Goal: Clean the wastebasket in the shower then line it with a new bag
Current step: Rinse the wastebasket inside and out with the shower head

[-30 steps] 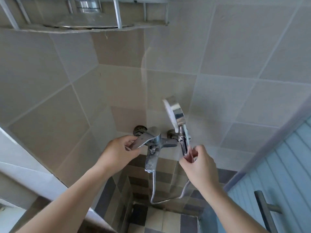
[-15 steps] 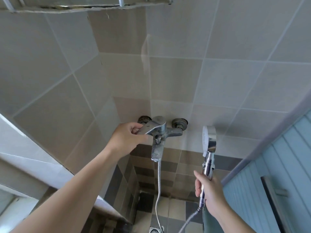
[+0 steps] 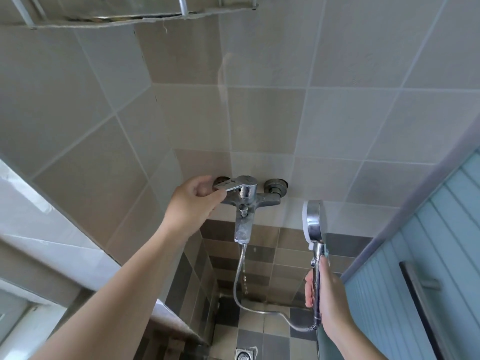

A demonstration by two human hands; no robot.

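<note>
We're pinching the mixer tap lever (image 3: 233,185) with our left hand (image 3: 193,203), while our right hand (image 3: 327,294) is wrapping round the shower head (image 3: 313,222) handle, its long axis upright and well right of the tap. The wastebasket isn't showing anywhere in view, so we're guessing it's down by the floor drain (image 3: 244,354).

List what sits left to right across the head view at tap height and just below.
Left hand gripping the lever → tap → shower head → right hand round its handle → door handle.
</note>
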